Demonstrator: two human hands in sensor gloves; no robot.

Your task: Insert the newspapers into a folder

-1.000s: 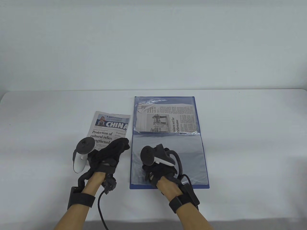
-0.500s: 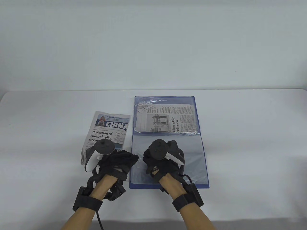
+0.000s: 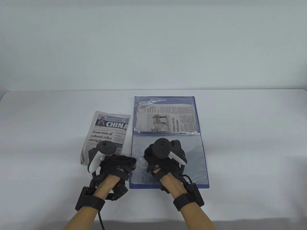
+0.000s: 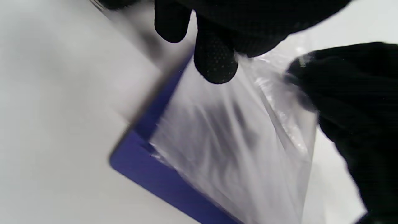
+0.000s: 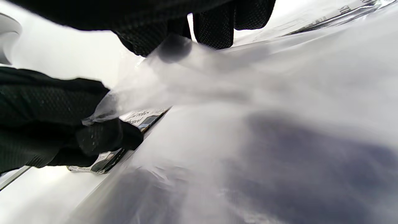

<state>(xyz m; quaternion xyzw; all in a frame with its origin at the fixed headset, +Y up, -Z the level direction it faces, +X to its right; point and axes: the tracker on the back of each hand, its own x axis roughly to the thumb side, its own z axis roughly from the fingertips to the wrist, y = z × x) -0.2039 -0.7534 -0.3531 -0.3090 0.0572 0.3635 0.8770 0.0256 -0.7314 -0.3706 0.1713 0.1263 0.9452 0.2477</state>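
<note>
A blue folder (image 3: 203, 153) lies open on the table, with clear plastic sleeves (image 3: 191, 158). One folded newspaper (image 3: 168, 118) sits inside the far sleeve. A second newspaper (image 3: 105, 134), headed "CHINA", lies loose to the folder's left. My left hand (image 3: 130, 163) pinches the near sleeve's left edge; the left wrist view shows my left fingertips (image 4: 214, 62) on the film (image 4: 236, 140) above the blue cover (image 4: 161, 180). My right hand (image 3: 149, 155) holds the same film just to the right. In the right wrist view one right fingertip (image 5: 174, 48) shows through the film (image 5: 264, 87).
The white table (image 3: 251, 134) stretches to both sides and beyond the folder. The loose newspaper's lower corner lies under my left tracker (image 3: 100, 153). Cables run from both wrists to the near table edge.
My left hand came off the loose newspaper, moved right and nearer, and took hold of the sleeve's left edge. My right hand turned and shifted slightly farther up the sleeve.
</note>
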